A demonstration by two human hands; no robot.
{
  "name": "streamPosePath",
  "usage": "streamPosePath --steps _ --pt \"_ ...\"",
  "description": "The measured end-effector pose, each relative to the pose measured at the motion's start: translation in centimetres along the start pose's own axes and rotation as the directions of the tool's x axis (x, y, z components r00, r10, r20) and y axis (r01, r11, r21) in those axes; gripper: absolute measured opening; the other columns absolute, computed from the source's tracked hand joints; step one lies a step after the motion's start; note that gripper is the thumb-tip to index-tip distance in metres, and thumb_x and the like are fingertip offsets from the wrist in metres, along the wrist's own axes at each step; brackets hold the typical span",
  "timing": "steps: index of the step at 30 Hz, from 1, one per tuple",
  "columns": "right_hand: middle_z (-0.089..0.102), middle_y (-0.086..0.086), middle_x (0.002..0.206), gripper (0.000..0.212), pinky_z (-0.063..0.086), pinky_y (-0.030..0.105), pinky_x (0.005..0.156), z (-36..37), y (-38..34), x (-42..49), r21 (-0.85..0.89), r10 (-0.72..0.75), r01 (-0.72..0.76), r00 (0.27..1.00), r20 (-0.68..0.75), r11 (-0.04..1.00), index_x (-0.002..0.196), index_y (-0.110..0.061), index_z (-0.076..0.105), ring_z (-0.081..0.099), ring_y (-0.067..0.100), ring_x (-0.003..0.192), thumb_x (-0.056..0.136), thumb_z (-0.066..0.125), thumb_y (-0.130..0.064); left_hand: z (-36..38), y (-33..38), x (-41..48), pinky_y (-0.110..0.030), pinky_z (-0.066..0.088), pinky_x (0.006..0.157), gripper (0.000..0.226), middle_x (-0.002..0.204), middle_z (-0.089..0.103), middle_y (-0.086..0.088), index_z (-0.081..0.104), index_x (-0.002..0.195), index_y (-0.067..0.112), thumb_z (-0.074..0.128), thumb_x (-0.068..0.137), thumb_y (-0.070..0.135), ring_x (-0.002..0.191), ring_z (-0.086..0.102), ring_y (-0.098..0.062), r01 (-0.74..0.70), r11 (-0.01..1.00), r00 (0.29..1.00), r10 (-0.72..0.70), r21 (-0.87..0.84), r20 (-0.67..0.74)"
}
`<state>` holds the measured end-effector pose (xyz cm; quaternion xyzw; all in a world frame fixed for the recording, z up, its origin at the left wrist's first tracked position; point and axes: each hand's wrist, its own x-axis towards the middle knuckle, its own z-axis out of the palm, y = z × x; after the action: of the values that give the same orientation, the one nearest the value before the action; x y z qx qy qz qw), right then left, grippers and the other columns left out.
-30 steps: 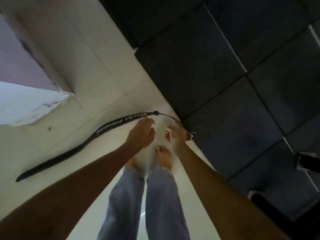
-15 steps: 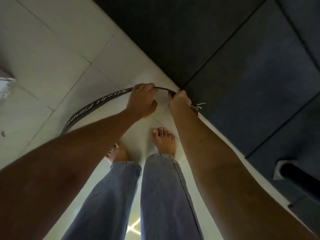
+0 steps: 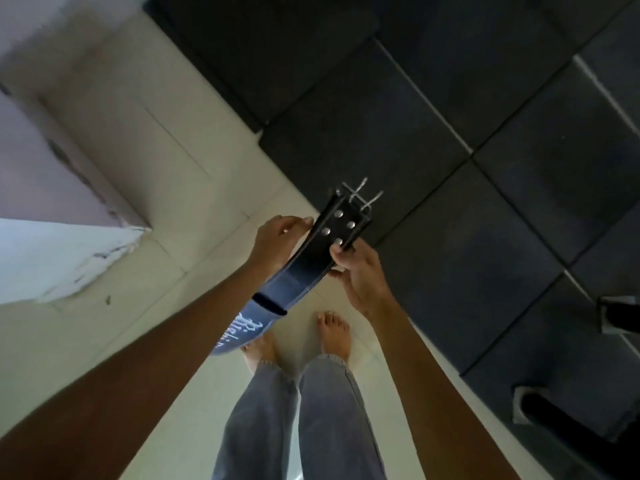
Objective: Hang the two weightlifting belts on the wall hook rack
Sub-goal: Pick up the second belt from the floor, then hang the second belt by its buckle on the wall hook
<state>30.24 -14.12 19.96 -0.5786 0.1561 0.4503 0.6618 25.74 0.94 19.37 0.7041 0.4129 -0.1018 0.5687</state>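
One weightlifting belt (image 3: pixel 311 265) is in view, held above the floor between both hands, in front of the person's legs. It is a broad, flat strap of dark, smooth, leather-like material with pale stitching along its edges. Four round metal rivets (image 3: pixel 337 227) sit in a square on its stiffer end, and beyond them a wire-like metal buckle (image 3: pixel 360 197) with two prongs sticks out. A narrow dark loop (image 3: pixel 269 304) wraps across the strap lower down, and below that white lettering runs along the wider part; the blur makes it hard to read.

The belt's long axis runs diagonally, buckle end up and away toward the dark mats, the other end curving down toward the person's feet, passing under the left forearm.

The left hand (image 3: pixel 277 242) grips the belt's left edge, fingertips curled onto it near the rivets. The right hand (image 3: pixel 360 275) pinches the right edge, thumb pressed on the face beside the lowest rivet, fingers closed behind.

Two bare feet stand on pale glossy floor tiles (image 3: pixel 166 188). Dark, matte, square rubber mats (image 3: pixel 433 133) with thin seams cover the floor beyond.
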Motion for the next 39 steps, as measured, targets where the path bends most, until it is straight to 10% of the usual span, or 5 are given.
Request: streamPosePath --steps 6,11,15,30,39 --pt "0.068 0.014 0.103 0.022 0.056 0.037 0.066 9.6 -11.6 -10.7 -0.152 -0.110 0.142 0.973 0.202 0.978 0.112 -0.001 0.062 0.067 0.024 0.089 0.093 0.058 -0.010 -10.2 14.1 -10.6 -0.026 0.045 0.059 0.065 0.071 0.067 -0.017 0.069 0.091 -0.001 0.047 0.087 0.061 0.060 0.060 -0.015 -0.108 0.930 0.993 0.086 -0.352 -0.078" --pt "0.075 0.005 0.088 0.014 0.055 0.038 0.071 16.4 -20.9 -20.7 -0.197 -0.241 0.310 0.920 0.309 0.930 0.098 -0.012 0.072 0.071 0.017 0.080 0.092 0.060 -0.017 -17.8 22.1 -20.9 -0.026 0.038 0.047 0.017 0.055 0.057 0.000 0.069 0.075 0.013 0.069 0.083 0.028 0.050 0.048 -0.014 -0.306 0.903 0.945 0.248 -0.303 -0.214" --pt "0.070 0.011 0.090 0.025 0.054 0.026 0.068 21.6 -26.7 -28.7 -0.227 -0.369 0.478 0.842 0.393 0.848 0.104 0.004 0.066 0.068 0.014 0.078 0.094 0.058 -0.017 -22.2 27.5 -28.6 -0.024 0.034 0.044 0.031 0.048 0.049 0.002 0.059 0.061 0.007 0.067 0.086 0.025 0.044 0.042 -0.012 -0.463 0.818 0.867 0.339 -0.341 -0.365" --pt "0.071 0.005 0.097 0.024 0.058 0.032 0.080 29.1 -32.8 -44.7 -0.261 -0.490 0.821 0.524 0.697 0.507 0.108 -0.009 0.064 0.070 0.018 0.091 0.085 0.070 -0.016 -31.9 39.5 -46.2 -0.029 0.030 0.049 0.049 0.058 0.039 -0.012 0.045 0.066 -0.014 0.060 0.091 0.025 0.055 0.036 -0.023 -0.887 0.460 0.337 0.586 -0.040 -0.737" --pt "0.070 0.013 0.089 0.018 0.056 0.040 0.078 29.6 -35.3 -47.9 -0.132 -0.612 0.861 0.449 0.651 0.491 0.095 -0.003 0.066 0.068 0.027 0.084 0.088 0.067 -0.019 -31.7 39.0 -48.9 -0.035 0.029 0.050 0.053 0.054 0.035 -0.010 0.040 0.061 -0.009 0.063 0.088 0.031 0.051 0.033 -0.023 -0.875 0.477 0.280 0.632 0.079 -0.723"
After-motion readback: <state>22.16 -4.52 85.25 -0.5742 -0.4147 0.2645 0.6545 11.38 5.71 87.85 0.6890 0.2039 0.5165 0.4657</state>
